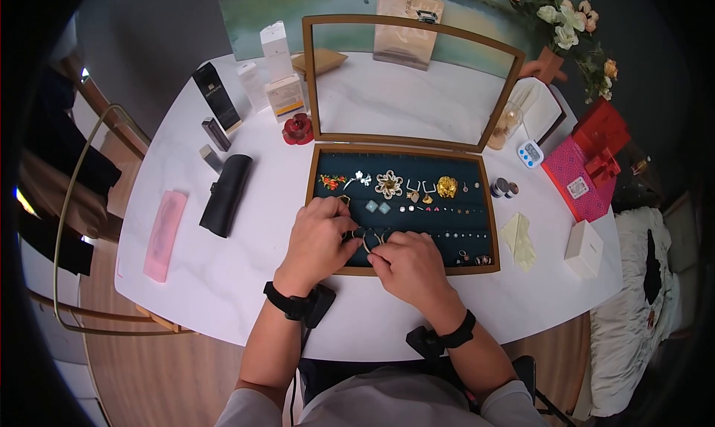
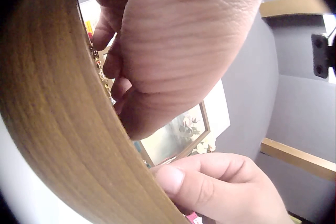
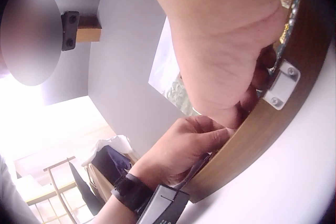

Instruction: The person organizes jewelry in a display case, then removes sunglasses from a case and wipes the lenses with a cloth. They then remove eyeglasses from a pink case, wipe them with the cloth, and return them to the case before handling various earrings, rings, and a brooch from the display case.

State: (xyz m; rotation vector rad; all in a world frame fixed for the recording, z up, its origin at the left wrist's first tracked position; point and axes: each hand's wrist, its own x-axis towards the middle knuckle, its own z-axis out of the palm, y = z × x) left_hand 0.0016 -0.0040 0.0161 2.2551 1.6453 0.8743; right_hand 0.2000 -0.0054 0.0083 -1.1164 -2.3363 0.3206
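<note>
Curved band: a thin, pale, rounded piece [image 1: 366, 243], mostly covered by fingers, held over the front left part of the case; its material I cannot tell.
Hands: the left hand [image 1: 316, 233] and right hand [image 1: 410, 263] meet closely, each with bent fingers and thumb pinching the band between them.
Case: a shallow rectangular box [image 1: 477, 270] with brown wood-grain walls, a metal latch plate [image 3: 281, 92] on its front, and a dark green lining [image 1: 417, 159].
Back row inside: a red-and-orange floral brooch [image 1: 332, 181], a white blossom pin [image 1: 360, 178], an openwork flower brooch [image 1: 389, 183] and a ruffled golden brooch [image 1: 447, 187].
Middle rows inside: 2 pale blue diamond-shaped pieces [image 1: 377, 206] beside the left hand, with small studs in lines to their right.
Lid: a wooden frame [image 1: 310, 77] around a clear pane, raised at the back.
Left of the case: a smooth black cylinder [image 1: 226, 196] and a flat pink pouch [image 1: 165, 236].
Right of the case: a limp, pale yellow cloth item [image 1: 519, 241], a white-and-blue timer [image 1: 530, 154] and a white box [image 1: 585, 248].
Table: white, marble-veined, with a curved edge [image 1: 335, 346].
</note>
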